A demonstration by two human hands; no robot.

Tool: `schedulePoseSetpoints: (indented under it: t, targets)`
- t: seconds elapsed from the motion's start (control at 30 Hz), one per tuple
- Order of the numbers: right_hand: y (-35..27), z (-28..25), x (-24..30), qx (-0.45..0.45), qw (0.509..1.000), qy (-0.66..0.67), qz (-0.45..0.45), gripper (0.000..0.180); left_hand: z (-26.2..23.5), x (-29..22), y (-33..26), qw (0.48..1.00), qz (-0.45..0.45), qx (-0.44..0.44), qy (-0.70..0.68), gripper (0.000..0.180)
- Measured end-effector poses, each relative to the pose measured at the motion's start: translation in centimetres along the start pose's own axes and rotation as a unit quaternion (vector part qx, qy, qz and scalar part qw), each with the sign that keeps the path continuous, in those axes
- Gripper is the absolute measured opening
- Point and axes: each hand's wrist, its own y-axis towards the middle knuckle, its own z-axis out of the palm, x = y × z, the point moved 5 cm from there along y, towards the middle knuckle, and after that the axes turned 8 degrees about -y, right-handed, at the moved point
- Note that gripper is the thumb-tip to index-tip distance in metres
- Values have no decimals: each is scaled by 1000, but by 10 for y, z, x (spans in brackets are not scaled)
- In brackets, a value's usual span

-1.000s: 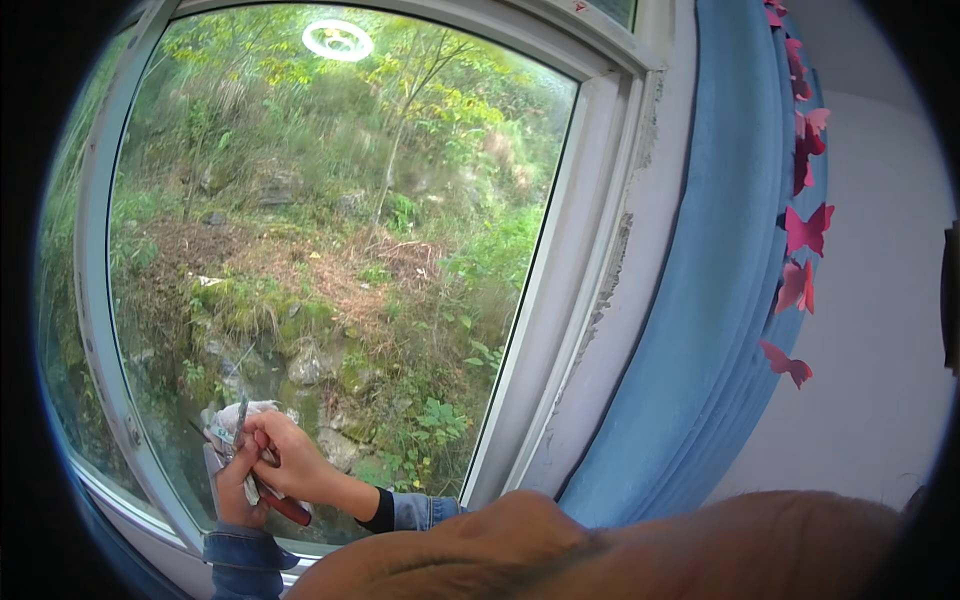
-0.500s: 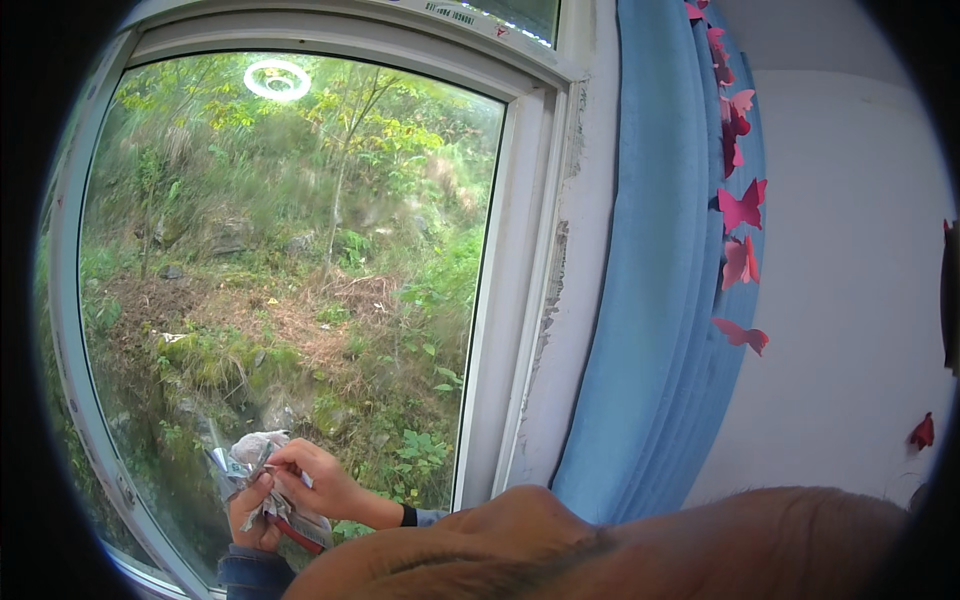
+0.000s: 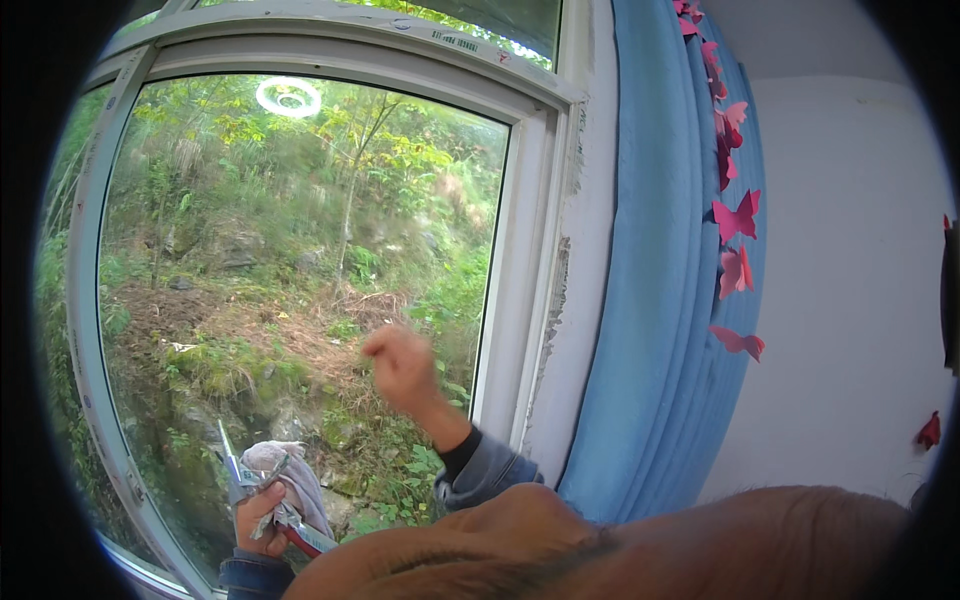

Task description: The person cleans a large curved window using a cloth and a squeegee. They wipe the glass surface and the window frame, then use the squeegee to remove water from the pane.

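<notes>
Right hand (image 3: 400, 368) lifted off rag (image 3: 285, 478) | left hand (image 3: 258, 518) grips rag, pliers (image 3: 290, 520) | window (image 3: 300, 250) behind

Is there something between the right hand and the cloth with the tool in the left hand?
Nothing visible. The right hand is raised before the window glass, apart from the left hand, which grips a pale cloth and a red-handled tool. Only glass shows between them.
</notes>
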Motion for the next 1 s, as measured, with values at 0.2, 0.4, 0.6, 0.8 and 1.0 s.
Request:
schedulePoseSetpoints:
  t: [0.2, 0.4, 0.6, 0.8, 1.0]
  targets:
    - [140, -75, -41, -159, 937, -309, -45, 50, -13, -10, -14, 999, 27, -37, 3, 36]
    - [272, -109, -101, -136, 846, -515, 9, 71, -39, -24, -26, 999, 42, -19, -12, 35]
    - [310, -62, -97, -115, 848, -515, 58, 65, -35, -45, -53, 995, 78, -65, -9, 31]
    - [294, 81, 9, 200, 974, 53, -91, 45, -38, -62, -66, 987, 106, -114, 37, 25]
    - [142, 178, 143, 461, 842, 46, -277, 40, -83, -71, -92, 990, 43, -135, -3, 23]
